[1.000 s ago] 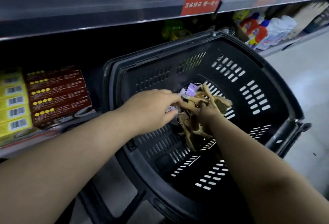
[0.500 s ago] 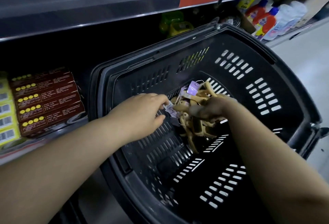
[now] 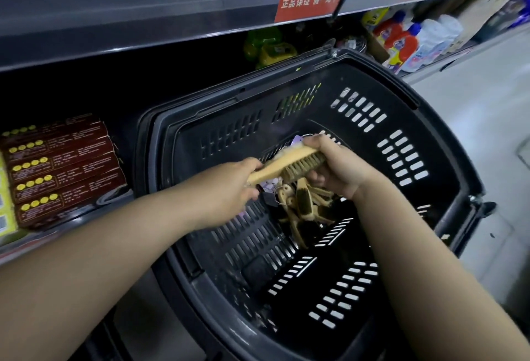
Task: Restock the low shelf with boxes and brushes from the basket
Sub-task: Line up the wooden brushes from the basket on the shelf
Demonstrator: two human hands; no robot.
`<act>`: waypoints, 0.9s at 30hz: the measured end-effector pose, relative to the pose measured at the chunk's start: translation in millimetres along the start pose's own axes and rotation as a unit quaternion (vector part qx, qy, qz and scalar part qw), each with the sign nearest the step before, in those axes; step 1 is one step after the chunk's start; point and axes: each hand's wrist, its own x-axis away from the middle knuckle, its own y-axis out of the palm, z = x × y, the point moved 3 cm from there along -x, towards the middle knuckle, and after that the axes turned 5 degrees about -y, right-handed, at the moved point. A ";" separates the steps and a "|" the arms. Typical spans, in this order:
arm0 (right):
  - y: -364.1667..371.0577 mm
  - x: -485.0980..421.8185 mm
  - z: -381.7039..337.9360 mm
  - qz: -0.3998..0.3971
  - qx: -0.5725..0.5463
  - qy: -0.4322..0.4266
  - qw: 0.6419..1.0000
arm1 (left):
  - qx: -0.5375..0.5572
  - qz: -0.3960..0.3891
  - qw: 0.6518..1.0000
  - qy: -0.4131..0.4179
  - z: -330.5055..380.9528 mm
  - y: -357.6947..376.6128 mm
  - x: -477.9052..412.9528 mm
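Observation:
A black plastic basket (image 3: 447, 142) stands tilted in front of the low shelf (image 3: 34, 241). Inside it lies a heap of several wooden brushes (image 3: 304, 211) with dark bristles and tags. Above the heap I hold one wooden brush (image 3: 289, 164) level, bristles facing me. My left hand (image 3: 229, 188) grips its handle end. My right hand (image 3: 337, 165) grips its bristle end from the far side. Dark red boxes (image 3: 63, 168) are stacked on the low shelf at the left.
Yellow boxes (image 3: 4, 214) sit at the far left of the low shelf. Green items (image 3: 269, 47) and cleaner bottles (image 3: 407, 42) stand farther right on it. An upper shelf with an orange sign (image 3: 309, 0) overhangs. Pale floor (image 3: 487, 119) lies to the right.
Both hands have risen from the heap of brushes, lifting one brush between them. The view has shifted slightly, and the basket now looks closer.

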 end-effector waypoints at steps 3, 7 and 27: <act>-12.5 -18.2 11.2 0.127 -0.027 -0.006 0.992 | 0.069 0.022 0.997 -0.019 -1.0 2.5 -1.9; -59.7 -39.3 32.9 0.329 0.396 0.106 0.851 | 0.105 0.039 0.993 -0.035 -2.0 0.9 -4.1; -89.5 -19.4 20.8 0.290 0.351 0.136 0.880 | 0.348 0.044 0.933 -0.081 -4.7 3.9 -7.1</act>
